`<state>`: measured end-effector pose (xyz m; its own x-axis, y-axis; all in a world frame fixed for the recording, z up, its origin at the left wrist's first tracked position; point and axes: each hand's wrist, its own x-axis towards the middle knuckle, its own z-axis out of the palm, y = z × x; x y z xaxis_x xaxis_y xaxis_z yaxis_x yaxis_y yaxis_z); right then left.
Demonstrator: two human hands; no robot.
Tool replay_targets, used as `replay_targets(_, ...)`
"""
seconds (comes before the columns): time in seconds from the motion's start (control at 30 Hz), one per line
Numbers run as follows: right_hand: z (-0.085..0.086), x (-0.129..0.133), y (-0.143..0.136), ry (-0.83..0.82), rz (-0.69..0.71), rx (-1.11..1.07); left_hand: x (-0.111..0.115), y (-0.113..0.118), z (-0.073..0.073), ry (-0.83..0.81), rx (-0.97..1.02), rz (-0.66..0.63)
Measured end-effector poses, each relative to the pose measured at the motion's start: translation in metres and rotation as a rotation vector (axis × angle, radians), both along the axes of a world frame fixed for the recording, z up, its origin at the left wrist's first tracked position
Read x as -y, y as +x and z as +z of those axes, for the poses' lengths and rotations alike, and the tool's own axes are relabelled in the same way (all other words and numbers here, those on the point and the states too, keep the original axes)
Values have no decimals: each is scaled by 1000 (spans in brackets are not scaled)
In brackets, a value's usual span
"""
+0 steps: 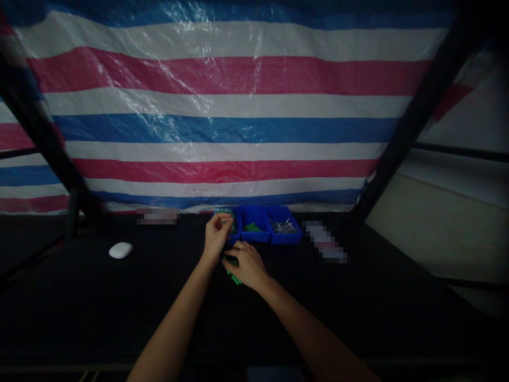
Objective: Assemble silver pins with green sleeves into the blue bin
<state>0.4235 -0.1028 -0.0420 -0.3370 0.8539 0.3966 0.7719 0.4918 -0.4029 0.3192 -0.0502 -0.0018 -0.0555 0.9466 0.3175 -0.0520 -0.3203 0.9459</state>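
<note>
My left hand [217, 232] is at the front of the left blue bin [237, 217], its thumb and fingers closed together; anything between them is too small to make out. Small green pieces [234, 277] lie on the black table, partly under my right hand [247, 261], whose fingers curve down over them. Whether those fingers grip a piece is hidden. The middle blue bin [257, 212] holds some green pieces [252, 227]. Silvery screws or nails [284, 227] fill part of the right blue bin [289, 211]. The left bin's contents are partly covered by my left hand.
A white rounded object [121, 250] rests on the black table [159, 286] at the left. Two blurred-out items lie near the back left and right of the bins. Behind stands a striped plastic sheet [230, 127] between dark slanted posts.
</note>
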Motion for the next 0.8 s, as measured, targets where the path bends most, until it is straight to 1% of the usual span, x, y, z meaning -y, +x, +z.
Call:
replay_targets(0.13,-6,-1,-8,-32,-81,35,-2,0,-2,-9,-6,2)
replay_targets(0.27,-10,-2,-10,-27,-105,-35,-2,0,-3,-13,-13,14)
replay_targets(0.37,-10,-6,-7,-14,-76,-155,-1,0,-3,1,-15,11)
replay_targets(0.43,-10,-10,-2,-21,-63,-284,-2,-1,-3,9,-20,11)
replay_targets(0.5,-11,-17,6,-89,-75,-439,-2,-1,-3,23,-47,22)
replay_targets(0.57,-13,-25,16,-144,-89,-598,-1,0,-3,62,-113,30)
replay_targets(0.67,-15,-34,29,-148,-92,-808,4,4,-3,165,-292,39)
replay_targets(0.8,-12,-37,39,-199,-107,-978,12,11,-6,289,-546,-7)
